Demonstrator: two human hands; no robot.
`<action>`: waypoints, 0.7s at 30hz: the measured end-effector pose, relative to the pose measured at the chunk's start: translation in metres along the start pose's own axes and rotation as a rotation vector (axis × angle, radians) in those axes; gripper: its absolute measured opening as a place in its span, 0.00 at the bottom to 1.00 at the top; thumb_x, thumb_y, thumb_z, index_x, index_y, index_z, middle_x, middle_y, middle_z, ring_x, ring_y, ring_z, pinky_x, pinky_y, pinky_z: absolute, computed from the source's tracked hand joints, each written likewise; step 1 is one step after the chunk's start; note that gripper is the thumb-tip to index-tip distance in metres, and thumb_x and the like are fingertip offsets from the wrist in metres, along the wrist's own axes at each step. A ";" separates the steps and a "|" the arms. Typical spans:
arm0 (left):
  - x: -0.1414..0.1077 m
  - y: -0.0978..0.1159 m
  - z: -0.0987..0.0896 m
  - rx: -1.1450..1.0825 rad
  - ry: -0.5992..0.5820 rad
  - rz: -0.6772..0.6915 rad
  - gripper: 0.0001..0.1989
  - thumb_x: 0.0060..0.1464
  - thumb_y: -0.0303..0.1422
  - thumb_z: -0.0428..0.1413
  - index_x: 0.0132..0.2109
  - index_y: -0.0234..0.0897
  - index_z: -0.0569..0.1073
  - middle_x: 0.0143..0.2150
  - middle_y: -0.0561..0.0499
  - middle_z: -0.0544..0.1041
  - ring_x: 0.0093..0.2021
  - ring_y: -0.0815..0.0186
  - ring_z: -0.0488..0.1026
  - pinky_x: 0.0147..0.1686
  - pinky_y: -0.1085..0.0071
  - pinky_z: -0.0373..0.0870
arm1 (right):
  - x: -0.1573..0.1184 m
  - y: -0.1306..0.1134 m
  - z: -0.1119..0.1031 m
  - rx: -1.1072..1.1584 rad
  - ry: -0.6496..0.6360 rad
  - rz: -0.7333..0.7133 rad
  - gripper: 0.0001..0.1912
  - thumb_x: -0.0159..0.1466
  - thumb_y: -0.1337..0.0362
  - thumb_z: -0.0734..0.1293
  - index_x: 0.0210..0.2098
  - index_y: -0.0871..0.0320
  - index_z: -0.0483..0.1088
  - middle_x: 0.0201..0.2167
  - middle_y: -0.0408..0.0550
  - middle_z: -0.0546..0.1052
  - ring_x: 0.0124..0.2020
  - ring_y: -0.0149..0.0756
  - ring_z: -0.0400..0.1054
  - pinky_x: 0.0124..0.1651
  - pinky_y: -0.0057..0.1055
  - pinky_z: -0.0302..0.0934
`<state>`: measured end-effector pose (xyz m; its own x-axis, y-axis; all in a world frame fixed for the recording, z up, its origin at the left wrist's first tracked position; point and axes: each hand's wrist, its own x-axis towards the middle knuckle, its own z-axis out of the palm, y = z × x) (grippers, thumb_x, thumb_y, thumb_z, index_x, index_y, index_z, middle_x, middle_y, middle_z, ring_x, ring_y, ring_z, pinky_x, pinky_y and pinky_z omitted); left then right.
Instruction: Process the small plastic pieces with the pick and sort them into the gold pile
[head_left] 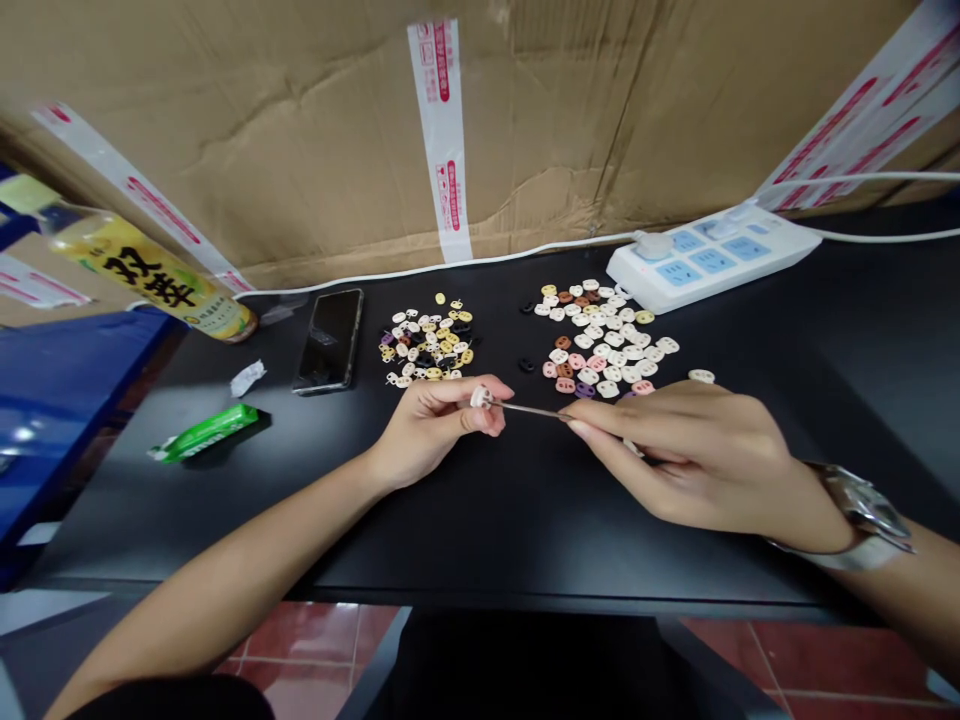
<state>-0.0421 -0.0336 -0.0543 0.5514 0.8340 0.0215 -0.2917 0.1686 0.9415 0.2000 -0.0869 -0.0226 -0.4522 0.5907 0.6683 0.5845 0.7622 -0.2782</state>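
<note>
Between the thumb and fingers of my left hand [439,425] is a small white button-like piece [481,397] with dark marks. My right hand [682,455], with a watch at the wrist, pinches a thin metal tool [529,409]. The tool's tip touches the white piece. Beyond my left hand lies a heap of small pieces [427,342], white, yellow, black and purple. A wider spread of pieces [611,335], mostly white with some pink and brown, lies beyond my right hand and is partly hidden by it.
A phone [328,340], a green wrapped packet [210,433], a scrap of white paper [247,378] and a yellow-labelled bottle [150,265] are on the left. A white power strip [712,255] with a cable lies at the back right, before a cardboard wall [300,130].
</note>
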 end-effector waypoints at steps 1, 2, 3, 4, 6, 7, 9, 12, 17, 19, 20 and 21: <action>0.000 0.000 0.000 0.007 -0.006 -0.006 0.11 0.48 0.35 0.69 0.40 0.38 0.84 0.25 0.52 0.75 0.27 0.71 0.69 0.33 0.71 0.68 | -0.001 0.000 0.000 -0.012 -0.006 0.003 0.07 0.64 0.73 0.68 0.42 0.60 0.75 0.22 0.40 0.78 0.20 0.29 0.71 0.23 0.30 0.62; -0.001 0.000 -0.001 0.017 -0.015 -0.007 0.11 0.48 0.35 0.69 0.40 0.38 0.84 0.25 0.52 0.75 0.27 0.71 0.69 0.33 0.71 0.67 | -0.002 0.000 0.001 -0.025 -0.015 0.007 0.07 0.64 0.73 0.68 0.42 0.60 0.75 0.23 0.41 0.79 0.20 0.30 0.71 0.24 0.30 0.62; -0.001 -0.001 -0.002 0.030 -0.025 -0.004 0.10 0.49 0.35 0.68 0.40 0.39 0.83 0.26 0.52 0.75 0.27 0.71 0.69 0.34 0.71 0.67 | -0.003 0.000 0.001 -0.038 -0.027 0.012 0.07 0.65 0.73 0.68 0.42 0.60 0.75 0.23 0.41 0.79 0.21 0.30 0.72 0.25 0.31 0.62; -0.001 -0.001 -0.003 0.045 -0.035 0.001 0.10 0.50 0.35 0.68 0.41 0.39 0.83 0.26 0.52 0.75 0.28 0.71 0.69 0.34 0.72 0.67 | -0.004 0.001 0.001 -0.049 -0.035 0.012 0.07 0.65 0.73 0.68 0.42 0.60 0.75 0.24 0.41 0.79 0.21 0.30 0.72 0.25 0.31 0.62; -0.001 -0.002 -0.004 0.082 -0.046 0.011 0.10 0.51 0.35 0.67 0.42 0.39 0.83 0.27 0.52 0.76 0.28 0.72 0.70 0.34 0.72 0.68 | -0.005 0.002 0.001 -0.062 -0.035 -0.008 0.07 0.65 0.73 0.68 0.42 0.60 0.75 0.23 0.40 0.78 0.21 0.29 0.71 0.25 0.30 0.61; -0.001 -0.003 -0.005 0.099 -0.048 0.017 0.10 0.51 0.35 0.67 0.42 0.39 0.83 0.27 0.52 0.76 0.28 0.72 0.70 0.34 0.72 0.68 | -0.005 0.003 0.001 -0.067 -0.034 -0.023 0.07 0.65 0.73 0.68 0.42 0.60 0.75 0.22 0.39 0.77 0.20 0.28 0.69 0.25 0.30 0.60; -0.002 -0.004 -0.006 0.125 -0.052 0.029 0.11 0.51 0.35 0.67 0.42 0.38 0.83 0.27 0.52 0.76 0.28 0.72 0.70 0.35 0.72 0.68 | -0.006 0.005 0.000 -0.094 -0.040 -0.056 0.08 0.65 0.72 0.68 0.43 0.60 0.75 0.20 0.37 0.74 0.19 0.26 0.67 0.24 0.30 0.57; -0.002 -0.004 -0.006 0.147 -0.054 0.036 0.10 0.51 0.35 0.66 0.41 0.37 0.83 0.27 0.51 0.77 0.28 0.71 0.70 0.35 0.72 0.68 | -0.006 0.007 -0.002 -0.186 -0.065 -0.145 0.09 0.65 0.72 0.68 0.46 0.61 0.74 0.19 0.37 0.72 0.19 0.27 0.65 0.24 0.31 0.55; -0.003 -0.003 -0.004 0.143 -0.047 0.006 0.09 0.53 0.35 0.65 0.41 0.36 0.82 0.28 0.51 0.77 0.29 0.71 0.70 0.36 0.71 0.68 | -0.005 0.008 -0.006 -0.328 -0.144 -0.287 0.12 0.66 0.74 0.65 0.49 0.65 0.73 0.19 0.37 0.69 0.19 0.29 0.63 0.25 0.32 0.57; -0.003 -0.003 -0.003 0.151 -0.049 -0.013 0.09 0.54 0.35 0.65 0.40 0.35 0.82 0.28 0.51 0.77 0.29 0.71 0.70 0.36 0.71 0.68 | -0.005 0.009 -0.009 -0.352 -0.176 -0.331 0.13 0.67 0.74 0.64 0.51 0.67 0.71 0.20 0.38 0.69 0.20 0.30 0.63 0.26 0.33 0.58; -0.003 -0.003 -0.003 0.160 -0.050 -0.022 0.08 0.54 0.35 0.65 0.39 0.35 0.82 0.28 0.51 0.77 0.29 0.71 0.70 0.36 0.71 0.68 | -0.005 0.010 -0.010 -0.367 -0.190 -0.354 0.15 0.66 0.74 0.64 0.52 0.68 0.71 0.20 0.39 0.69 0.20 0.31 0.63 0.26 0.33 0.59; -0.003 -0.003 -0.002 0.167 -0.050 -0.032 0.08 0.54 0.35 0.65 0.38 0.34 0.82 0.28 0.51 0.77 0.30 0.70 0.70 0.37 0.71 0.68 | -0.005 0.011 -0.011 -0.381 -0.204 -0.380 0.16 0.66 0.74 0.64 0.52 0.69 0.70 0.21 0.39 0.69 0.20 0.32 0.63 0.26 0.34 0.59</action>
<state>-0.0448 -0.0357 -0.0580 0.5980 0.8015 0.0033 -0.1417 0.1017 0.9847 0.2159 -0.0846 -0.0217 -0.7766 0.3623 0.5154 0.5402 0.8039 0.2489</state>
